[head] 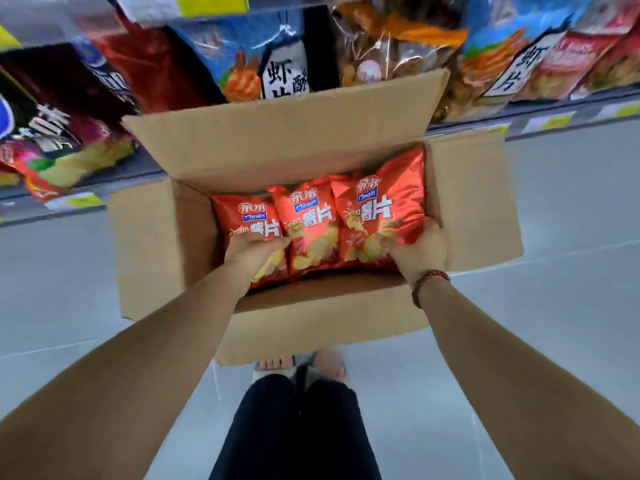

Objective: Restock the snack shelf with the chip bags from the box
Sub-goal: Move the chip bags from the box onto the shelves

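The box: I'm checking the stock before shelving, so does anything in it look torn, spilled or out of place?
Nothing stands out. Three red chip bags lie side by side, face up, in the open cardboard box, with no tears or loose chips showing. The left hand and right hand grip the outer bags.

grey tiled floor (571, 209) | dark trousers (294, 427) | sandalled feet (277, 363) | red bracelet (429, 277)

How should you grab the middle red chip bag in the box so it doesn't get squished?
Pinch the middle chip bag by its flat top seam, reaching straight down from above. It stands upright, wedged between its neighbours, which the left hand and right hand already cover, so probably only its top edge is free.
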A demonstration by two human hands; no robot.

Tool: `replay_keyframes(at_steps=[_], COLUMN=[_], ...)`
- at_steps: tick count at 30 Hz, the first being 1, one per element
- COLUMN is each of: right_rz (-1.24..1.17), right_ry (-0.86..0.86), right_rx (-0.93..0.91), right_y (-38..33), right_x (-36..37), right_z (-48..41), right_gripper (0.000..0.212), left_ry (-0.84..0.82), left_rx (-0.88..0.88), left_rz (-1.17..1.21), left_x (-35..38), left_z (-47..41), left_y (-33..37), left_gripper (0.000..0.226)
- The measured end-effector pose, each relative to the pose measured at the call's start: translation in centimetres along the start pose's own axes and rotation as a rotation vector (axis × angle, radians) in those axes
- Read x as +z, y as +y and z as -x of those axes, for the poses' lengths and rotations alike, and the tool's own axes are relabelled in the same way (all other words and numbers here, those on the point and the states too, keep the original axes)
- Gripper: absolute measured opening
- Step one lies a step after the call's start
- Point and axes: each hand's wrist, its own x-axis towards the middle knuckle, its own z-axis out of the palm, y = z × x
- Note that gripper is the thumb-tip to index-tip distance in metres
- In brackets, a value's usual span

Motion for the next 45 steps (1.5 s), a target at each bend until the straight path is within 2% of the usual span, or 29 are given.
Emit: replay_keyframes(at_steps=[5, 9, 13, 15, 18, 20, 26, 30, 34, 39, 42, 45], right_rz=[0.141, 0.130, 0.046, 0.008, -0.115, -0.175, -0.264, -0.286, -0.307, -0.429, -0.503, -0.527], right_ry=[0.109, 0.128, 0.075, 0.031, -0.054, -0.105, -0.099, -0.063, -0.074, -0.188, -0.216, -0.256], right_rx=[-0.012, 0.019, 0.028, 0.058, 0.118, 0.138, 0.133, 0.105, 0.041, -0.047, -0.121, -0.199], right_y=[1.1, 1.8, 2.6, 3.1, 3.8, 3.9, 4.3, 3.8, 2.5, -0.9, -4.1, -7.4], right_x=[2.6, 4.1, 4.3, 4.4, 4.4, 4.3, 4.2, 4.0, 2.6, -1.8, -5.1, -8.0], right_z=[-1.8, -3.4, -4.7, -5.4, -6.3, -6.7, -6.5, -5.5, -3.3, 2.6, 6.8, 10.4], right_gripper=[0.103, 0.102, 0.100, 0.101, 0.102, 0.103, 0.103, 0.102, 0.094, 0.066, 0.054, 0.048], left_ry=[-0.028, -0.073, -0.197, -0.177, -0.028, 0.013, 0.012, -0.002, -0.028, -0.096, -0.157, -0.231], left_rx=[-0.061, -0.116, -0.170, -0.181, -0.158, -0.152, -0.051, -0.055, -0.021, 0.072, 0.153, 0.270], left_rz=[0.017, 0.073, 0.135, 0.131, 0.125, 0.136, 0.059, 0.007, -0.024, 0.038, 0.083, 0.163], left_x=[3.1, 5.2, 7.4, 8.4, 9.8, 10.3, 10.1, 8.7, 6.3, 1.3, -2.4, -5.7], left_z=[-3.9, -6.3, -8.7, -9.7, -10.2, -10.3, -9.5, -8.3, -6.0, -0.2, 4.5, 9.2], left_y=[-2.1, -3.1, -3.9, -4.3, -4.3, -4.1, -3.8, -2.2, -1.1, 1.2, 3.8, 6.4], left_gripper=[0.063, 0.069, 0.113, 0.109, 0.097, 0.093, 0.087, 0.099, 0.109, 0.096, 0.107, 0.096])
